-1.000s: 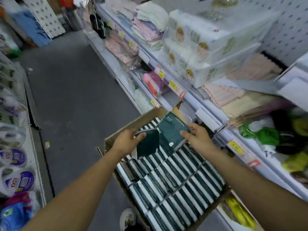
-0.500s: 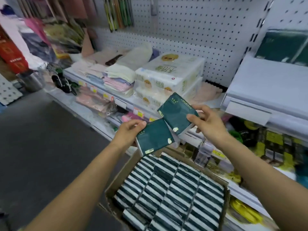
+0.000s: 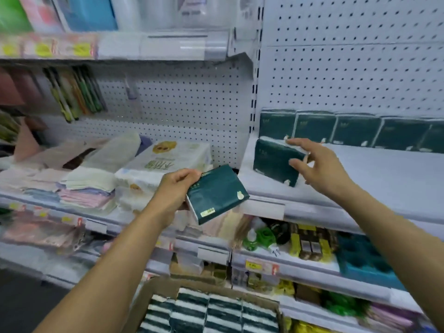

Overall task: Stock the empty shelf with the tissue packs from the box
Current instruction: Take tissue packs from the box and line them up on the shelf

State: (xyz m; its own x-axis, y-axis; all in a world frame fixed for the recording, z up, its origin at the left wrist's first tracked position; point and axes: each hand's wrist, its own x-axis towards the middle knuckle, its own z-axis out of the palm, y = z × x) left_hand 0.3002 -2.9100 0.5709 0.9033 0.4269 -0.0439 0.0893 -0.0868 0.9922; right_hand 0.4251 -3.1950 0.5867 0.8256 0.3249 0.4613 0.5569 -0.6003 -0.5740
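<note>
I see my right hand [image 3: 319,167] at about two o'clock in the view, its fingers [image 3: 296,142] spread and mostly straight, touching the top and the front face of a dark green tissue pack [image 3: 274,159]. That pack stands on the white shelf [image 3: 374,174], at the shelf's left end, a little tilted; I cannot tell whether the hand holds it or only steadies it. Behind it, at one o'clock, a row of green packs [image 3: 348,129] stands upright against the pegboard [image 3: 348,75].

My left hand [image 3: 175,191] is near the centre of the view, its fingers curled and clamped on the left edge of a second tissue pack [image 3: 216,193]. This one hangs in the air, tilted, in front of the shelf's left corner and apart from the first pack.

At six o'clock the cardboard box [image 3: 153,294] sits low in the view, filled with packs on edge [image 3: 211,311] showing green and white stripes.

At nine o'clock, on the neighbouring shelf, lie folded cloths [image 3: 86,188] and large white bundles [image 3: 168,159]. Below the white shelf, at four o'clock, are small goods too blurred to name.
</note>
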